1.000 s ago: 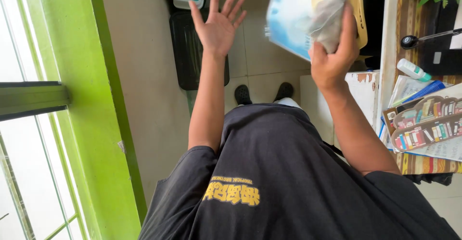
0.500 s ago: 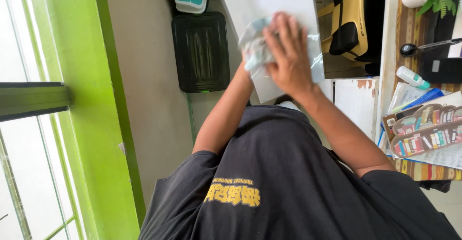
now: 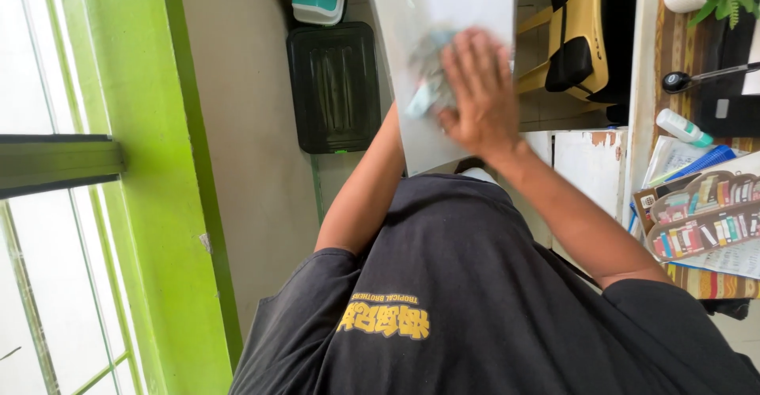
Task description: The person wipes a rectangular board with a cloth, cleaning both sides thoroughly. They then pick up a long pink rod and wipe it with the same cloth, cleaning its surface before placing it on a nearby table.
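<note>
We see a grey board (image 3: pixel 451 62) held upright in front of the torso, above the black bin (image 3: pixel 332 86). Right hand (image 3: pixel 479 94) presses a crumpled cloth (image 3: pixel 427 78) flat on it, fingers (image 3: pixel 467 58) spread. Left hand hidden behind the board, probably gripping it; we cannot tell. Risk: hard rubbing tips the board from that unseen hold.

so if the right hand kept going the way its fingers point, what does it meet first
The right hand lies flat on a pale board, pressing a cloth. Its fingers point up the picture along the board, so it would slide over bare board first; beyond the top edge nothing can be told.
</note>
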